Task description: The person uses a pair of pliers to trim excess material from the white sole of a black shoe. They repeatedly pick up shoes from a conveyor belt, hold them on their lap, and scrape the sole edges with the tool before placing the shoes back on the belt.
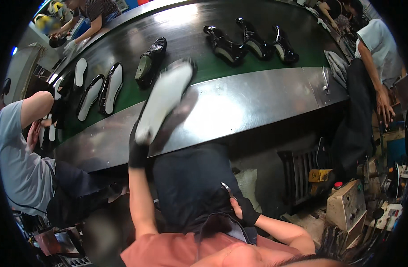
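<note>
My left hand [141,141], in a black fingerless glove, grips one end of a black shoe [164,95]. I hold it over the metal edge of the bench, its pale sole turned up and slightly blurred. Down by my lap, my right hand [243,210] wears a similar glove and is closed around a slim, silvery metal tool [227,188]; its exact kind does not show. Just beyond the held shoe, a glossy black shoe [151,62] lies on the green belt [186,44].
Three shiny black shoes [253,41] lie farther right on the belt; several pale-soled ones [110,91] are at left. A grey cloth [336,66] rests at the right end. Co-workers sit left [28,151] and right [382,58]. A worn machine box [345,202] stands at lower right.
</note>
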A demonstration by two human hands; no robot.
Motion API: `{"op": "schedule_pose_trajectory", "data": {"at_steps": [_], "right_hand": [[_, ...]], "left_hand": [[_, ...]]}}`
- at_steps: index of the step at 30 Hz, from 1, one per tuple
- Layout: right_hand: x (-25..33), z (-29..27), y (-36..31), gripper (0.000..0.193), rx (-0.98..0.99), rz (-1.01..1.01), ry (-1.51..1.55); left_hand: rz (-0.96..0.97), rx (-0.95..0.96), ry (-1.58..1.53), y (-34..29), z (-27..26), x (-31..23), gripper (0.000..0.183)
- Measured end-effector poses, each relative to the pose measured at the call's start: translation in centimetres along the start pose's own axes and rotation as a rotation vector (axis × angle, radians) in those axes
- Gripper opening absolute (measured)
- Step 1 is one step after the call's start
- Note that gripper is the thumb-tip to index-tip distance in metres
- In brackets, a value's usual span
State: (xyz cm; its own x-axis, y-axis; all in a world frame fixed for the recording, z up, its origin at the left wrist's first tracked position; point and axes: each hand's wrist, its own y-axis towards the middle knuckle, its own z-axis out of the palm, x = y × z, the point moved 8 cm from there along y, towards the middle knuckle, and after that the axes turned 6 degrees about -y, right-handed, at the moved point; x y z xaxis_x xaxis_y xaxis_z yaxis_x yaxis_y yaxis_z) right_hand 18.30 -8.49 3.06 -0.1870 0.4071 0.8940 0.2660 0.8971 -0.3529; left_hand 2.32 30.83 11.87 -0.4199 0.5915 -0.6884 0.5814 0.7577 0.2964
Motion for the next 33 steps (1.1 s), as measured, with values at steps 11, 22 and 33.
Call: {"op": "schedule_pose_trajectory", "data": {"at_steps": [11, 22, 33], "right_hand": [[0.8, 2.4, -1.9, 0.042, 0.004, 0.153, 0.082], [9.6, 9.7, -2.0, 0.041, 0.335, 0.108, 0.29], [11.4, 7.4, -1.0, 0.045, 0.53, 0.368, 0.458]], "left_hand": [[-0.05, -0.108, -0.478, -18.5, -1.9, -9.5, 0.042], [-0.249, -0.065, -1.058, -15.0, 4.8, -7.0, 0.062], [-0.183, -0.178, -1.03, -16.2, 4.0, -9.0, 0.072]]}}
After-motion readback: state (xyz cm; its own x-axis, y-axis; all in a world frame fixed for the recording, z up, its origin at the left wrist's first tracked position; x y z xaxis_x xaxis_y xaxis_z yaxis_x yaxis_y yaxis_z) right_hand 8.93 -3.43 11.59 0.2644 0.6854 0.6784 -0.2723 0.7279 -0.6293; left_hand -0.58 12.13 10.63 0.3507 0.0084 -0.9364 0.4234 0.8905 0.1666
